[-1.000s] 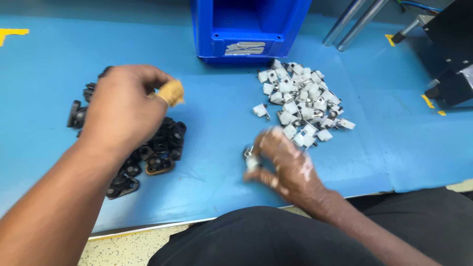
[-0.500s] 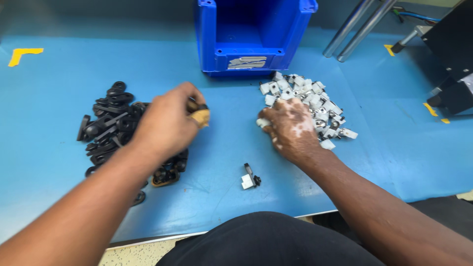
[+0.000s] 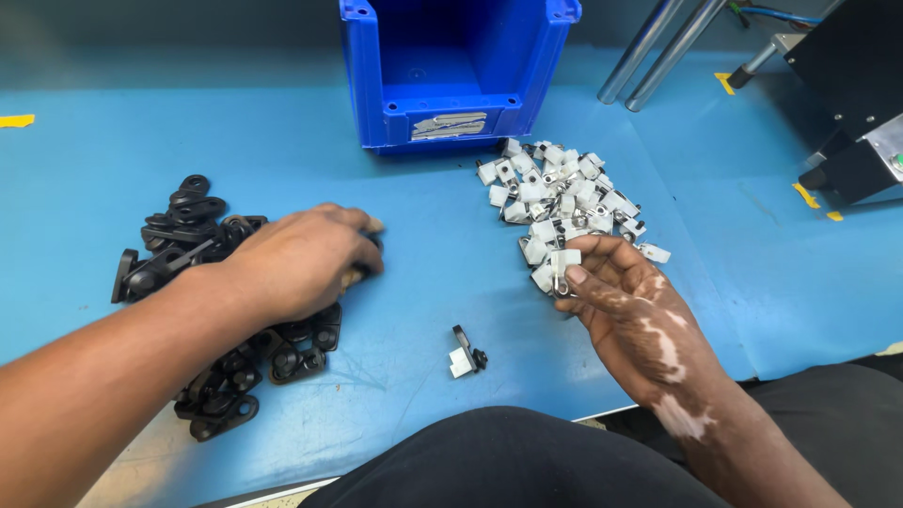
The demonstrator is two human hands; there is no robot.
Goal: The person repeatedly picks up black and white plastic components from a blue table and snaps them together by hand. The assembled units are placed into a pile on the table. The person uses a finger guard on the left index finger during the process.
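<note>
My left hand (image 3: 299, 261) rests palm down on a heap of black plastic brackets (image 3: 202, 282) at the left of the blue table (image 3: 414, 235), its fingers curled; what it grips is hidden. My right hand (image 3: 625, 306) is palm up at the near edge of a heap of small white clips (image 3: 560, 198), pinching one white clip (image 3: 562, 265) between thumb and fingers. A joined piece, one black bracket with a white clip (image 3: 465, 354), lies alone on the table between my hands, near the front edge.
An open blue plastic bin (image 3: 459, 71) stands at the back centre. Two metal rods (image 3: 658, 47) slant at the back right beside a black machine housing (image 3: 861, 103). Yellow tape marks (image 3: 807, 195) dot the surface. My dark-clothed lap (image 3: 508, 466) sits below the table edge.
My right hand drew back from the middle of the white heap to its near edge with one clip. My left hand shifted slightly over the black brackets. The joined piece stays put.
</note>
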